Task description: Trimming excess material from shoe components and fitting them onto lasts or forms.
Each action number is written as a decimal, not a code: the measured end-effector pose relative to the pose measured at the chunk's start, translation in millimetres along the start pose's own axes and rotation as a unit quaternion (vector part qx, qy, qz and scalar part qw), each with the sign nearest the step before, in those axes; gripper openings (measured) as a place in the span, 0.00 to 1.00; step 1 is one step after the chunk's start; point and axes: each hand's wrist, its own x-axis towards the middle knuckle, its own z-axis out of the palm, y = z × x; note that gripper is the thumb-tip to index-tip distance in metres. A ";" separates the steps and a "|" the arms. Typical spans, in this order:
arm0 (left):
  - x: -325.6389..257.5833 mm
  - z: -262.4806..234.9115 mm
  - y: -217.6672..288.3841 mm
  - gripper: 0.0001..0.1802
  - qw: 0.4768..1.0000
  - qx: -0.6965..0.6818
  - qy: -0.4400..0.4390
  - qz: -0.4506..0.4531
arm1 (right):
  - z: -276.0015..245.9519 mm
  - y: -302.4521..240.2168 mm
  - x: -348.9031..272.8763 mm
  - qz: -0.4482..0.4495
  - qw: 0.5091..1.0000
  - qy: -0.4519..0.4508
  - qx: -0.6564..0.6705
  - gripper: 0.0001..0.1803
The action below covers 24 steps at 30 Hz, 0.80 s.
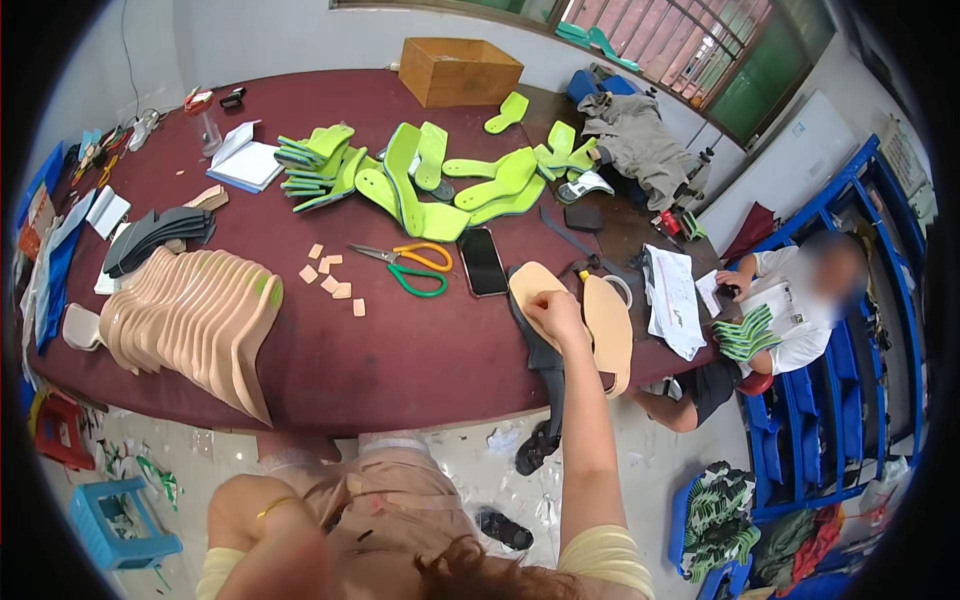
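My right hand [556,318] is closed over a beige insole [532,280] near the table's right front, its fingers bent together against the surface. Whatever is between the fingertips is hidden. Dark grey pieces [542,350] lie under and beside that insole. Just to its right is another beige insole [608,325], with a roll of tape [620,291] by its edge. My left hand [290,560] is low and close to my body, blurred, below a gold bracelet; its fingers cannot be made out. Left of the right hand is a black phone [483,262].
Orange-and-green scissors [415,268] lie near small beige squares [330,284]. A row of beige insoles [190,320] fills the left front; bright green insoles [405,180] cover the middle back. Papers [673,300] lie at the right, where a person [790,300] sits beside blue shelving [800,410].
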 end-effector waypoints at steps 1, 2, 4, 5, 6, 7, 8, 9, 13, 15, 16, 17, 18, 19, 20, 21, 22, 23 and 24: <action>-22.2 0.4 0.2 0.22 0.999 -0.003 0.036 -0.019 | -2.6 -6.1 -1.0 -0.008 1.000 0.000 -0.018 0.11; -55.9 -7.0 18.9 0.22 0.988 0.050 0.056 -0.136 | -5.9 -0.2 -5.0 0.005 1.000 0.000 -0.021 0.11; -102.4 -14.7 26.0 0.23 0.944 0.072 -0.070 -0.313 | -1.7 -2.7 -1.7 -0.012 0.996 0.014 -0.081 0.13; -126.1 -19.2 26.5 0.23 0.858 0.090 -0.191 -0.469 | -0.5 -4.3 1.1 -0.011 0.996 0.006 -0.089 0.13; -152.0 -24.2 28.7 0.24 0.731 0.107 -0.306 -0.601 | 2.8 -8.2 5.7 -0.013 0.996 0.001 -0.085 0.13; -193.9 -25.3 34.0 0.24 0.661 0.127 -0.358 -0.647 | 4.5 -10.5 8.8 -0.017 0.996 -0.006 -0.082 0.13; -234.6 -26.9 46.4 0.23 0.615 0.152 -0.345 -0.693 | 3.4 -11.1 9.9 -0.018 0.997 -0.011 -0.081 0.13; -263.4 -31.1 53.3 0.22 0.571 0.158 -0.348 -0.726 | -2.2 -15.6 9.6 -0.011 0.996 -0.033 -0.076 0.13; -335.9 -17.2 57.2 0.22 0.533 0.187 -0.367 -0.739 | 22.1 14.2 13.6 -0.084 0.975 0.021 -0.205 0.11; -358.9 -13.8 51.9 0.23 0.536 0.235 -0.338 -0.737 | 23.9 6.8 13.3 -0.098 0.976 0.009 -0.196 0.11; -361.6 -11.6 46.5 0.23 0.535 0.235 -0.338 -0.738 | 23.7 6.3 13.7 -0.111 0.976 0.001 -0.186 0.12; -363.7 -10.0 41.8 0.24 0.519 0.227 -0.352 -0.745 | 22.7 8.5 13.8 -0.134 0.975 0.027 -0.173 0.08; -364.7 -8.0 39.2 0.24 0.503 0.220 -0.365 -0.752 | 19.6 11.7 11.4 -0.133 0.976 0.026 -0.173 0.08; -364.5 -5.7 38.0 0.23 0.487 0.236 -0.371 -0.755 | 12.7 11.7 6.1 -0.097 0.990 0.020 -0.098 0.09; -364.6 -4.0 36.5 0.23 0.486 0.235 -0.372 -0.755 | 7.4 13.8 2.2 -0.059 0.998 0.013 -0.023 0.10; -365.1 -2.5 34.4 0.20 0.492 0.237 -0.433 -0.717 | 15.1 29.9 4.5 0.000 0.998 0.013 0.062 0.11; -360.9 -3.4 31.1 0.18 0.495 0.241 -0.492 -0.674 | 14.3 27.1 1.6 -0.022 0.996 0.062 0.064 0.10; -368.2 -4.1 33.6 0.14 0.541 0.280 -0.501 -0.615 | 14.5 30.0 -2.0 -0.016 0.990 0.106 0.088 0.09; -369.3 -3.7 34.5 0.14 0.540 0.282 -0.502 -0.614 | 12.8 35.2 -7.3 -0.010 0.982 0.149 0.112 0.07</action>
